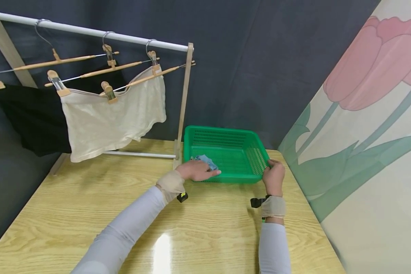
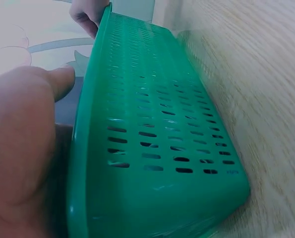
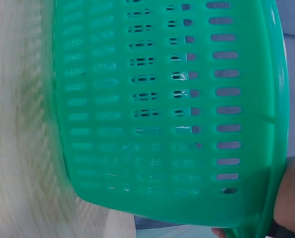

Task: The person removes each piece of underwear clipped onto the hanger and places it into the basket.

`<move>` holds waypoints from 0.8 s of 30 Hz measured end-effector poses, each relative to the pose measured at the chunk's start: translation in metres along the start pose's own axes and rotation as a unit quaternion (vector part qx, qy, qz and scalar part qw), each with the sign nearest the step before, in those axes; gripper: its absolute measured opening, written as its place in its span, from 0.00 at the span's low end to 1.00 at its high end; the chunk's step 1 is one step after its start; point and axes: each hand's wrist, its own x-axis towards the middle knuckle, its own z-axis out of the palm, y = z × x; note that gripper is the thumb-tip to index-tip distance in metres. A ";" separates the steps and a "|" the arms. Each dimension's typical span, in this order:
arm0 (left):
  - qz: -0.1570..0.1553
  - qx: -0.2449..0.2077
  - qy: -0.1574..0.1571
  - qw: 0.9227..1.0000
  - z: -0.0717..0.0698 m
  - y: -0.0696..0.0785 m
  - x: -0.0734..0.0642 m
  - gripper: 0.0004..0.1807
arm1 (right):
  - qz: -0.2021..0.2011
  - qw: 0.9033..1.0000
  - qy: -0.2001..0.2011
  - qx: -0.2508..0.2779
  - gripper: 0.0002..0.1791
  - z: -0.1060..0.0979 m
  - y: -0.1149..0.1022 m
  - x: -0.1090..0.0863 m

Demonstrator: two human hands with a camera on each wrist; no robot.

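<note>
OK, head view first: blue cloth (image 1: 209, 161) lies inside the green basket (image 1: 238, 178), in the end by the left hand (image 1: 198, 170), just beyond that hand and partly covered by it. It's well apart from the right hand (image 1: 274, 176), which is across at the other end, so left is clearly the nearer hand. Cloth is crumpled and half hidden, can't call a true long axis; the visible bit slants from beyond the left knuckles toward the thumb tip. Basket's long axis runs from hand to hand, most of its depth beyond both. Left thumb is straight, pointing toward the right hand's side; fingers drop out of sight, so can't tell whether they have hold of the cloth or only lie on it. Right fingers are curled over the rim at their end, gripping the basket. Rack post (image 1: 185, 99) stands just beyond and left of the left hand; wooden table (image 1: 219, 228) under it all. Left wrist view: slotted long wall stretches away from the left hand to the right hand; left thumb sits clear of the rim, fingers hidden behind it. Right wrist view: right hand at the rim corner, a fingertip showing on the other side, reads as a proper hold; can't make out the cloth through the slots.
</note>
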 end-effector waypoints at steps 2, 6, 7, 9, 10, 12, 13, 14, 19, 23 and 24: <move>0.013 -0.004 0.021 1.000 0.000 0.000 -0.001 0.33 | -0.002 1.000 0.000 -0.001 0.23 0.000 0.000 0.001; 0.037 0.009 0.078 0.996 -0.001 0.001 -0.005 0.30 | -0.002 1.000 -0.001 0.001 0.23 0.001 0.002 0.002; 0.043 0.014 0.088 0.995 -0.002 0.002 -0.006 0.30 | -0.002 1.000 -0.001 0.001 0.23 0.001 0.003 0.002; 0.052 0.015 0.106 0.993 -0.005 0.003 -0.009 0.28 | -0.004 1.000 0.002 0.001 0.23 0.001 0.004 0.003; 0.057 0.013 0.112 0.992 -0.006 0.002 -0.012 0.27 | -0.006 1.000 0.003 0.001 0.23 0.002 0.004 0.002; 0.074 0.001 0.121 0.990 -0.009 0.000 -0.018 0.24 | -0.008 1.000 0.003 0.002 0.23 0.004 0.003 0.001; 0.082 -0.005 0.125 0.989 -0.011 -0.001 -0.022 0.23 | -0.012 1.000 0.006 0.001 0.23 0.004 0.002 0.001; 0.089 -0.011 0.127 0.988 -0.013 -0.002 -0.026 0.23 | -0.015 1.000 0.009 0.001 0.22 0.005 0.001 0.001; 0.115 -0.038 0.152 0.981 -0.019 -0.011 -0.049 0.23 | -0.015 1.000 0.011 -0.001 0.23 0.005 0.002 0.000; 0.138 -0.056 0.184 0.972 -0.020 -0.019 -0.063 0.22 | -0.006 1.000 0.005 -0.009 0.23 0.004 0.003 0.002; 0.140 -0.058 0.189 0.970 -0.020 -0.021 -0.066 0.22 | -0.008 1.000 0.005 -0.014 0.23 0.003 0.003 0.003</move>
